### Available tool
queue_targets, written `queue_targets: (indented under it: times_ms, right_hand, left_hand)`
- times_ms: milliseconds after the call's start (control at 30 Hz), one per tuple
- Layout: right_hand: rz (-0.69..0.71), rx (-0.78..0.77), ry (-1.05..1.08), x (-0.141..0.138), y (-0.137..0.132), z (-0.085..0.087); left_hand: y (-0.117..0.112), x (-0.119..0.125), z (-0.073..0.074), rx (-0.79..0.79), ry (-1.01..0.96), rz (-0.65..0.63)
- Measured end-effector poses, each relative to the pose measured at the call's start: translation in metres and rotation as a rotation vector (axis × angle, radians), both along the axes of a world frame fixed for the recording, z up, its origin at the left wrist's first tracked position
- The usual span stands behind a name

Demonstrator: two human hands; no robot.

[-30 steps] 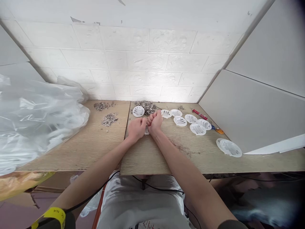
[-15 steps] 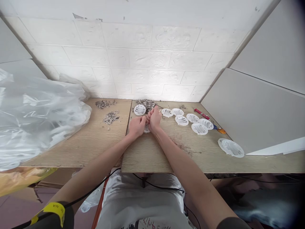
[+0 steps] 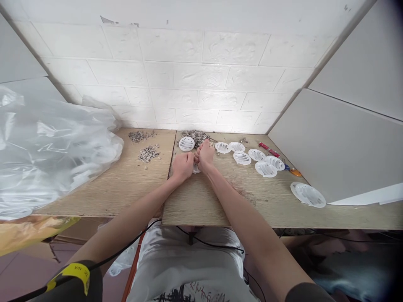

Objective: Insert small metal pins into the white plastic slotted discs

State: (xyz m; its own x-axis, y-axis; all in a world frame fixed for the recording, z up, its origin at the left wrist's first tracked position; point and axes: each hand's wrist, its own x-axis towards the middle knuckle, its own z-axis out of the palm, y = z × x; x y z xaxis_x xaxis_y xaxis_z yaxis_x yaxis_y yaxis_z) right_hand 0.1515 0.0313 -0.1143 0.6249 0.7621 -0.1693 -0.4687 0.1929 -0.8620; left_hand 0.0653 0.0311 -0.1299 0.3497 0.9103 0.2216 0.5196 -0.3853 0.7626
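My left hand [image 3: 183, 165] is closed on the near side of a white slotted plastic disc [image 3: 196, 169], of which only a small edge shows below my fingers. My right hand [image 3: 206, 156] is curled shut over the same spot, touching the left; what its fingers pinch is hidden. Just beyond them lies another white disc with slots [image 3: 187, 144], beside a pile of small metal pieces [image 3: 197, 136] against the wall.
More white slotted discs [image 3: 242, 158] lie to the right, with a stacked pair [image 3: 310, 195] near the panel. A red tool [image 3: 269, 149] and an orange-and-blue tool [image 3: 295, 172] rest there. Small metal parts [image 3: 149, 154] and a large clear plastic bag [image 3: 63, 155] are left.
The whole view has shifted slightly. Both hands stay together at the same place, with hardly any change in grip.
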Motion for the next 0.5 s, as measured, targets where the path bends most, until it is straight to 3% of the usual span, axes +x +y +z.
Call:
queue_targets:
  times_ms: [133, 333, 500]
  right_hand:
    - [-0.011, 0.054, -0.065, -0.0013, -0.0042, -0.0025]
    - [-0.036, 0.16, 0.12, 0.0015, -0.008, -0.0036]
    - [0.006, 0.239, 0.101, 0.0008, -0.0073, -0.004]
  left_hand:
    - [-0.0004, 0.0001, -0.0011, 0.026, 0.004, -0.008]
    - [-0.0012, -0.0005, 0.0011, 0.041, 0.018, -0.029]
    - [-0.0011, -0.0013, 0.0031, 0.041, 0.024, -0.025]
